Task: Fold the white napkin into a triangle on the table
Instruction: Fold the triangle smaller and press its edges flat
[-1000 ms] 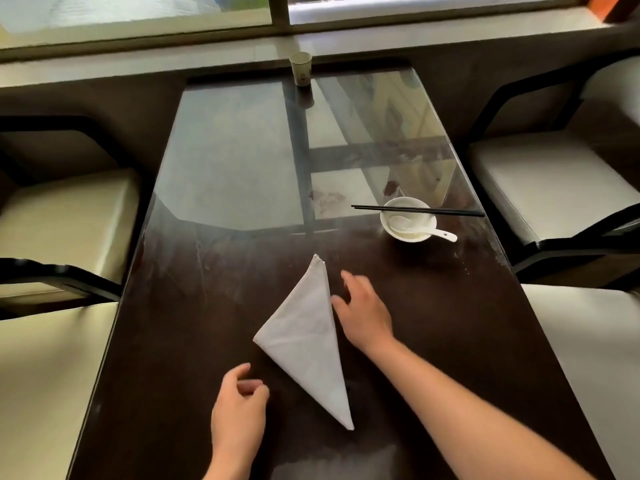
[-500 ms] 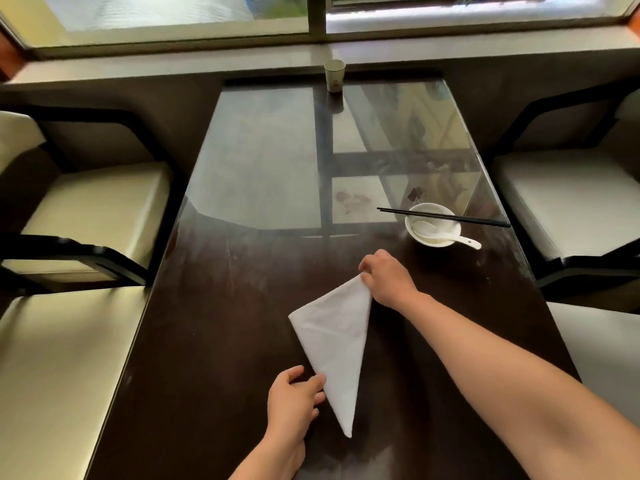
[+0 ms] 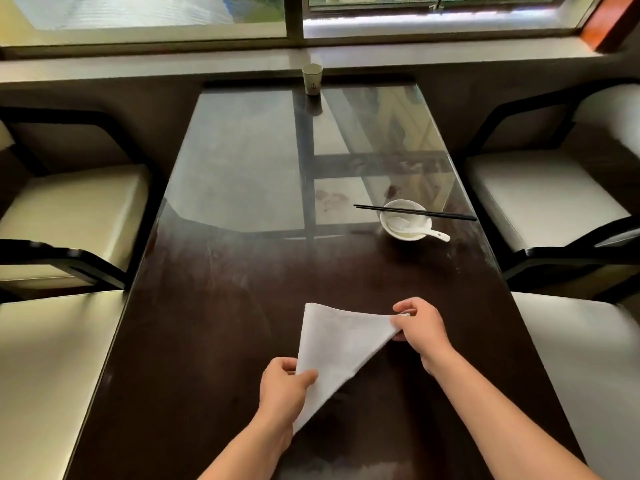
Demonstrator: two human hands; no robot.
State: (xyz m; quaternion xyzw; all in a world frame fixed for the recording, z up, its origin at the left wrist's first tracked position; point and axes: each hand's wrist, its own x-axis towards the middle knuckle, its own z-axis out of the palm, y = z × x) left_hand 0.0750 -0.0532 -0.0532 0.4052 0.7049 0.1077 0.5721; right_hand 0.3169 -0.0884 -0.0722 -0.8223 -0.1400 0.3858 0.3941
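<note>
White cloth, thin and limp: the napkin (image 3: 337, 344), already a triangle, spans between my hands over the worktop (image 3: 214, 306). My left hand (image 3: 284, 389) pinches its near edge, my right hand (image 3: 422, 325) its far corner. Corners seem the safest holds.

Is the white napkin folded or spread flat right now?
Folded: the white napkin shows a triangle outline, pinched by the right hand and left hand.
</note>
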